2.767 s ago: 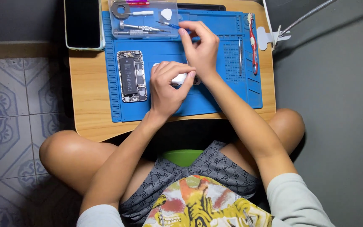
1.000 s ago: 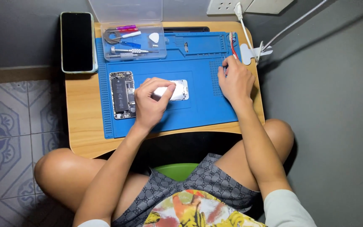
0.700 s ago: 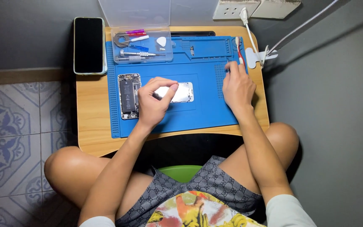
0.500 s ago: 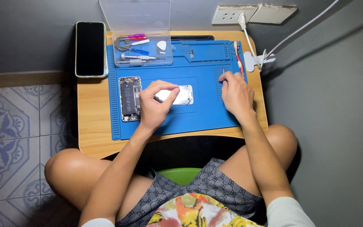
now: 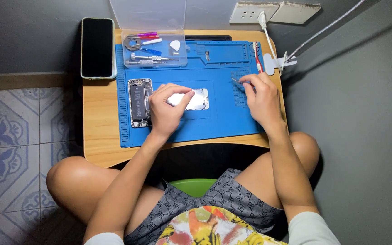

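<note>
My left hand [image 5: 166,110] rests on a white phone screen panel [image 5: 195,100] lying on the blue work mat [image 5: 205,122], fingers curled over its left end. Beside it to the left lies the opened phone body [image 5: 139,102] with its battery showing. My right hand [image 5: 262,96] sits at the mat's right side, pinching thin metal tweezers [image 5: 237,81] whose tips point left over the mat's gridded patch.
A clear tool tray [image 5: 155,49] with screwdrivers and a white pick sits at the mat's top left. A black phone [image 5: 97,47] lies at the wooden table's [image 5: 100,131] left corner. A red-handled tool [image 5: 257,58], a lamp clamp [image 5: 277,63] and a wall socket [image 5: 250,12] are at upper right.
My right hand left the screen panel, reached to the mat's right edge and now holds tweezers. My left hand stays on the screen panel.
</note>
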